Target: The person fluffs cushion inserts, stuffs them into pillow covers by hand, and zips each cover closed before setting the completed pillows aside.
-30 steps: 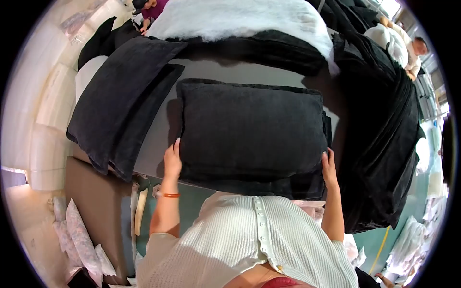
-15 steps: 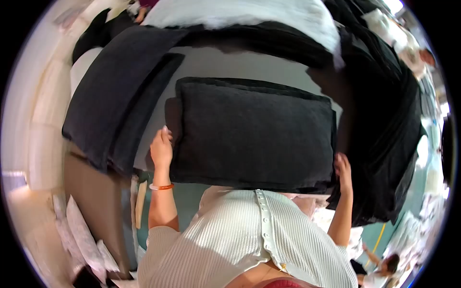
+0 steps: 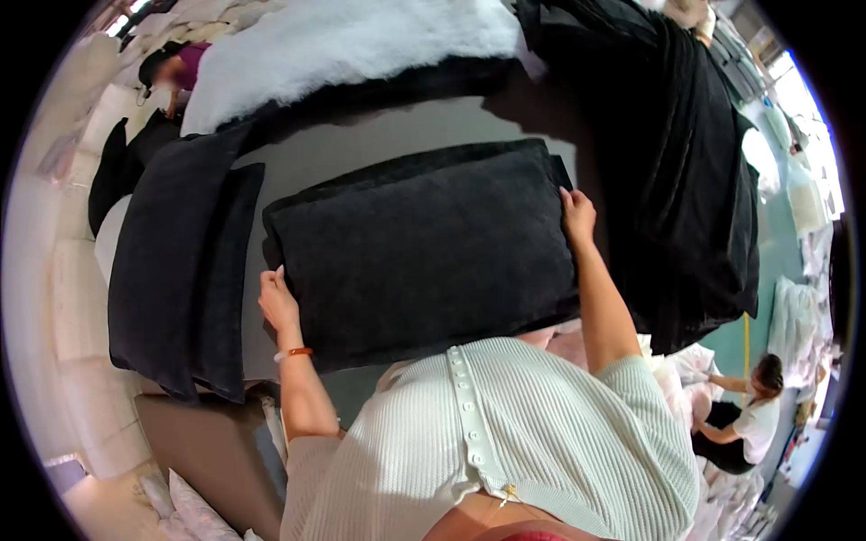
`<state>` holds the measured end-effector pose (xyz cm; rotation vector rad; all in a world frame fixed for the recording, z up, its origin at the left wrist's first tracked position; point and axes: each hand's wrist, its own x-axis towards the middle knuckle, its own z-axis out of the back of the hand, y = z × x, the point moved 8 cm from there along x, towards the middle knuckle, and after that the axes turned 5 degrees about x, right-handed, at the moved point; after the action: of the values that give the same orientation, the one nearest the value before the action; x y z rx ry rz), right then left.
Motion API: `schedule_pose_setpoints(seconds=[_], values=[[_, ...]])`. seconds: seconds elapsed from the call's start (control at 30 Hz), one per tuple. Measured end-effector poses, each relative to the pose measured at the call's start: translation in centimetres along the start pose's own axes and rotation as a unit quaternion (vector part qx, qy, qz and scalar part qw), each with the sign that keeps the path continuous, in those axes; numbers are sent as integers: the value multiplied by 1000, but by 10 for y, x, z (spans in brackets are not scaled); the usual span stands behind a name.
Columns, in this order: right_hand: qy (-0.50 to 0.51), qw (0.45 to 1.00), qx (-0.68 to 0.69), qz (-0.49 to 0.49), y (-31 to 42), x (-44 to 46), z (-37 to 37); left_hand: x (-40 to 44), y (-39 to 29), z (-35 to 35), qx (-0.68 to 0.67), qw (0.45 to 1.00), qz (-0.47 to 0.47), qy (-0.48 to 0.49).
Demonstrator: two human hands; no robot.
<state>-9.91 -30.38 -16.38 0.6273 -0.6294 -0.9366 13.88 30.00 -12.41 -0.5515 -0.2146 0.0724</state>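
Note:
A dark grey, velvety cushion (image 3: 424, 252) lies in front of me on the grey table, with another dark layer showing behind its far edge. My left hand (image 3: 280, 302) is closed at its left side, fingertips on the edge. At the far right part of the cushion, my right hand (image 3: 578, 216) pinches the side edge, thumb on top. The undersides of both grips are hidden by the fabric. To the left, close to my left hand, more dark cushions (image 3: 171, 270) lie overlapping.
White fluffy filling (image 3: 352, 54) covers the table's far side. A heap of black fabric (image 3: 695, 189) hangs over the right end. A brown box-like surface (image 3: 212, 460) stands at lower left. One person (image 3: 176, 72) is at far left, another (image 3: 749, 419) at lower right.
My right hand has moved from the near right corner up the cushion's right side and now grips it. The cushion sits tilted in view, and the whole view has turned.

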Motion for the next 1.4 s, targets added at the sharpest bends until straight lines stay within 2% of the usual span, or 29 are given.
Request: schedule_pose_setpoints(seconds=[0.03, 0.07, 0.1, 0.13, 0.17, 0.2, 0.23, 0.3, 0.33, 0.37, 0.4, 0.43, 0.47, 0.53, 0.57, 0.63, 0.67, 0.73, 0.8, 0.87, 0.9, 0.93, 1.0, 1.03, 1.07, 1.17, 1.33, 1.37, 1.4], values=[[28, 999, -19, 6, 13, 7, 14, 6, -13, 22, 21, 999, -13, -21], [120, 990, 68, -21, 3, 31, 10, 8, -27, 47, 47, 998, -24, -35], [80, 982, 148, 84, 37, 49, 37, 15, -59, 88, -68, 993, -76, -60], [38, 977, 132, 162, 120, 42, 94, 14, -105, 144, 8, 938, -272, -214], [31, 968, 194, 159, 187, 34, 140, 8, -146, 197, 22, 922, -278, -270], [-51, 952, 18, 303, 235, 38, 188, 25, -122, 238, 136, 928, -200, -282], [-102, 919, 93, 369, 278, 22, 228, -7, -136, 278, 310, 741, -277, -528], [-140, 872, 124, 453, 300, -27, 243, -25, -109, 327, 280, 678, -269, -624], [-102, 870, 116, 468, 294, -51, 214, -38, -123, 293, 241, 729, -327, -551], [0, 881, 84, 465, 278, -76, 156, -51, -149, 207, 189, 825, -390, -364], [130, 882, 28, 452, 256, -105, 85, -66, -170, 108, 170, 882, -413, -148], [228, 869, -39, 436, 226, -135, 19, -87, -180, 22, 220, 874, -433, 1], [273, 859, -97, 423, 195, -157, -29, -103, -179, -30, 238, 864, -438, 66], [251, 873, -95, 407, 195, -153, -50, -99, -178, -38, 58, 927, -366, 62], [233, 864, -97, 435, 209, -125, -56, -78, -197, -39, 49, 934, -351, 30], [271, 865, -98, 411, 197, -155, -37, -89, -186, -22, 37, 927, -365, 77], [257, 861, -90, 430, 212, -143, -37, -94, -184, -17, 45, 923, -378, 56], [262, 852, -148, 428, 221, -141, -40, -87, -184, -5, 41, 923, -376, 72], [313, 831, -201, 414, 246, -155, -19, -90, -181, 26, 48, 927, -365, 78], [291, 798, -153, 505, 294, -147, 20, -93, -212, 37, 49, 906, -383, 174], [297, 781, -160, 526, 299, -160, 31, -99, -208, 54, 47, 907, -384, 166], [302, 780, -158, 525, 286, -157, 26, -100, -201, 48, 49, 907, -381, 171], [395, 721, -167, 545, 254, -163, -2, -96, -183, 42, 95, 875, -449, 155], [415, 711, -157, 545, 219, -157, -21, -98, -156, 11, 116, 853, -462, 214], [424, 707, -155, 544, 217, -155, -28, -97, -135, 1, 115, 851, -459, 228], [409, 685, -164, 579, 214, -147, -44, -82, -136, -8, 95, 852, -461, 229], [387, 719, -24, 577, 192, -128, -115, -56, -122, -71, 97, 861, -452, 211], [382, 730, 32, 566, 191, -125, -114, -54, -120, -75, 105, 862, -450, 209], [377, 731, 30, 568, 189, -125, -110, -52, -118, -75, 113, 863, -448, 203]])
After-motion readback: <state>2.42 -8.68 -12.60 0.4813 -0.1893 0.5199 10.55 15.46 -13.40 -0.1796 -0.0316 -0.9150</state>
